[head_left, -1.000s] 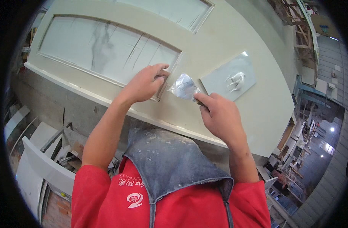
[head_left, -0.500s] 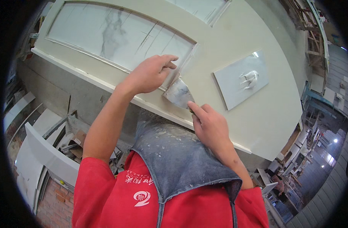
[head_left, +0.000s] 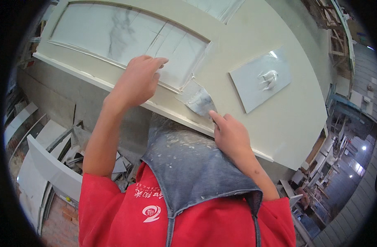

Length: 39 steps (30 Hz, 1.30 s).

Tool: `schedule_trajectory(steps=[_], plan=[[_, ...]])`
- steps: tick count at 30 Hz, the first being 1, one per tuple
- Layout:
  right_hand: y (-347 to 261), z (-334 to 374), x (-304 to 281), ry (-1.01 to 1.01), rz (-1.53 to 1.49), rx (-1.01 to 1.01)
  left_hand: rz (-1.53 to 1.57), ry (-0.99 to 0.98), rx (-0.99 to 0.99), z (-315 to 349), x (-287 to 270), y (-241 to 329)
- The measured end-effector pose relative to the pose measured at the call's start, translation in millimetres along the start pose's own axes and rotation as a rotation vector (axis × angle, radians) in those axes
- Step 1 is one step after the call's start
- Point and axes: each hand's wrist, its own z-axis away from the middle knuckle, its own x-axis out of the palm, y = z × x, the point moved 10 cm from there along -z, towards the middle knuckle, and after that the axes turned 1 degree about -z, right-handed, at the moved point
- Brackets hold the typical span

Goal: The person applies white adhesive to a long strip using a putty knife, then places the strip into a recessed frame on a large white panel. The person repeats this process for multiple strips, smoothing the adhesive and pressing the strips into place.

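Left hand [head_left: 137, 80] resting on cream door panel [head_left: 246, 37] beside its marbled inset [head_left: 126, 35], right hand [head_left: 231, 136] pressing a putty knife [head_left: 196, 99] to the frame edge, grey slab [head_left: 260, 78] with what looks like filler nearby

Workshop or factory hall, probably for door or panel finishing. Large cream door panel [head_left: 254, 53] laid flat as workpiece; offcut boards [head_left: 44, 164] piled on brick floor at left; long aisle [head_left: 353, 164] with overhead lights and wooden racks [head_left: 337, 37] at right, blurred.
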Motion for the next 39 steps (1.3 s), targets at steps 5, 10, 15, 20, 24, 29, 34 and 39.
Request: schedule_trajectory(steps=[5, 10, 15, 20, 24, 29, 34, 39], plan=[[-15.1, 8.6, -54.5, 0.017, 0.051, -0.011, -0.076, 0.045, 0.015, 18.7, -10.5, -8.6], [-44.8, -27.1, -76.6, 0.087, 0.010, -0.111, -0.038, 0.064, 0.025, 24.0, -5.9, -13.7], [-61.9, -34.9, -45.6, -0.006, 0.078, -0.104, -0.054, 0.106, 0.027, 30.2, -6.5, -11.4], [-36.9, -11.3, -18.6, -0.144, 0.128, -0.013, -0.057, 0.157, 0.008, 39.3, -10.9, -13.7], [-31.9, 0.1, -36.9, -0.188, 0.210, 0.033, -0.041, 0.198, 0.048, 34.7, -18.0, -13.7], [-19.9, -38.6, -115.9, 0.097, -0.004, 0.037, 0.046, 0.166, 0.024, 26.3, -12.1, -9.5], [-9.2, -117.9, -165.2, 0.219, 0.227, 0.120, 0.058, 0.104, 0.108, 12.4, -6.2, 9.5], [-14.8, -184.0, -159.9, -0.058, 0.449, 0.224, 0.045, 0.074, 0.069, 7.6, -9.0, -2.3]])
